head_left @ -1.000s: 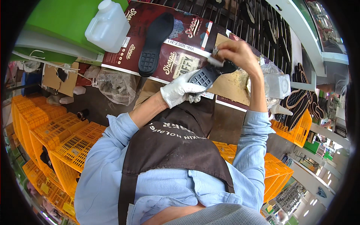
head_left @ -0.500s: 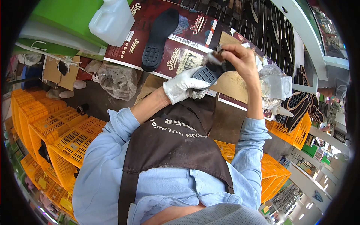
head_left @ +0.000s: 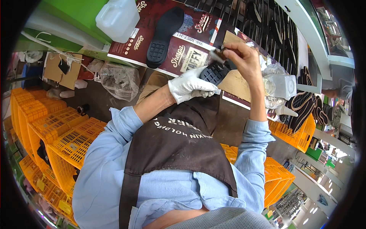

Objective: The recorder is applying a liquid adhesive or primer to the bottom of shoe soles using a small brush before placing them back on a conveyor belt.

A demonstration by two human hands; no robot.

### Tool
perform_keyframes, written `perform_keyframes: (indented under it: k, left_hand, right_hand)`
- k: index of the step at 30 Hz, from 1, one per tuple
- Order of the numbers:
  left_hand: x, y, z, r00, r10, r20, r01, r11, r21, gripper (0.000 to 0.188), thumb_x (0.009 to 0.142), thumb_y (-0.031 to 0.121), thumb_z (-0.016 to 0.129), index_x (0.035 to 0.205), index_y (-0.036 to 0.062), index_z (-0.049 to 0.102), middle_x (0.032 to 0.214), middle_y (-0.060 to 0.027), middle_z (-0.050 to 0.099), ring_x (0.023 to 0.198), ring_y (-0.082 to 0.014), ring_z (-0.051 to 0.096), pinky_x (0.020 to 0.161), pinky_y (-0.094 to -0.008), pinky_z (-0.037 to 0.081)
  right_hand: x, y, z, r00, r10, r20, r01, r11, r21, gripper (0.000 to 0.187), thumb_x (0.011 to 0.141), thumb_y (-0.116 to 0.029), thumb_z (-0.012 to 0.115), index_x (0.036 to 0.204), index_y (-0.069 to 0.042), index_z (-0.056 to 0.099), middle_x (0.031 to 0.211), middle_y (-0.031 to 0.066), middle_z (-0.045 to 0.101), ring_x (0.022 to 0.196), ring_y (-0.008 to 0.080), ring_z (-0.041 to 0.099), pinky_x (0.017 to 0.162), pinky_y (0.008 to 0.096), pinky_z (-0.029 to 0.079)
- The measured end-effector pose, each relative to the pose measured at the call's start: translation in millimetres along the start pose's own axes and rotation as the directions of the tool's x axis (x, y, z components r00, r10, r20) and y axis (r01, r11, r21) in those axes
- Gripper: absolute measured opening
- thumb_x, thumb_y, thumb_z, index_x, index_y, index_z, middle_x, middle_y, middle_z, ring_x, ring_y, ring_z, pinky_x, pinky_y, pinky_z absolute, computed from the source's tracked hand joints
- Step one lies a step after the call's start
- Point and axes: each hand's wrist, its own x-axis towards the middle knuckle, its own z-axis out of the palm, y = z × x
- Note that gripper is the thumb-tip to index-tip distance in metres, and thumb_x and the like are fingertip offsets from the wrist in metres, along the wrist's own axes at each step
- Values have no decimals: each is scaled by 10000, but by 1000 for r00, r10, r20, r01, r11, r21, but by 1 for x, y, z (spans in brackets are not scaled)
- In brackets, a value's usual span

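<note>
My left hand (head_left: 188, 87), in a white glove, is closed round the heel end of a black shoe sole (head_left: 213, 74), which is tilted with its gridded side showing. The sole's far end is partly hidden behind my right hand (head_left: 247, 61). This bare hand pinches a small flat brush (head_left: 218, 56) with a brownish handle and a pale, blurred tip, held just above the sole. Another black sole (head_left: 166, 32) lies to the left on a dark red printed cardboard sheet (head_left: 133, 45).
A white plastic jug (head_left: 117, 21) stands at the far left. Right of my right hand are a clear plastic container (head_left: 284, 86) and a white nozzle (head_left: 286, 110). Behind is a slatted rack (head_left: 263, 28) with soles. Yellow crates (head_left: 78, 139) stand to the left, more soles (head_left: 305, 110) at right.
The sole in my left hand has turned, showing its gridded heel more fully. The brush has shifted slightly and its tip now stands clearer of the sole. The view has moved a little.
</note>
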Motion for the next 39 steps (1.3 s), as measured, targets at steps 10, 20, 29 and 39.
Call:
perform_keyframes:
  k: [10, 20, 29, 39]
  left_hand:
    - [-2, -4, 0, 1000, 7, 20, -6, 999, -53, 366, 828, -25, 639, 1164, -4, 495, 924, -86, 625, 751, -126, 633, 637, -211, 529]
    - [-3, -11, -12, 994, 0, 113, 9, 997, -80, 353, 903, 69, 587, 1229, 4, 468, 1083, -152, 598, 942, -226, 649, 774, -300, 567]
    - [0, -8, 1, 982, 11, 189, 119, 741, -661, 527, 986, 463, 368, 1342, 76, 406, 1286, -164, 512, 1171, -302, 517, 1000, -541, 413]
    - [12, -25, -1, 982, -28, 188, 145, 753, -642, 550, 979, 501, 341, 1334, 87, 420, 1283, -137, 521, 1150, -284, 519, 1002, -535, 396]
  right_hand:
    - [-30, 21, -8, 927, -308, -212, 196, 883, -426, 227, 789, 3, 690, 1012, -3, 650, 838, 95, 627, 680, 160, 602, 607, 267, 476]
    - [-75, -11, -21, 981, -191, -12, 188, 972, -143, 208, 767, 51, 688, 967, 3, 653, 853, 82, 623, 698, 150, 618, 619, 245, 486]
    - [-104, -26, 13, 912, -410, 10, 362, 794, -488, 223, 742, 26, 707, 948, -26, 640, 866, 98, 614, 741, 264, 640, 612, 328, 513]
    - [-99, -19, 12, 868, -493, -62, 381, 740, -555, 286, 732, 14, 720, 1001, -43, 638, 846, 91, 617, 697, 245, 623, 596, 311, 506]
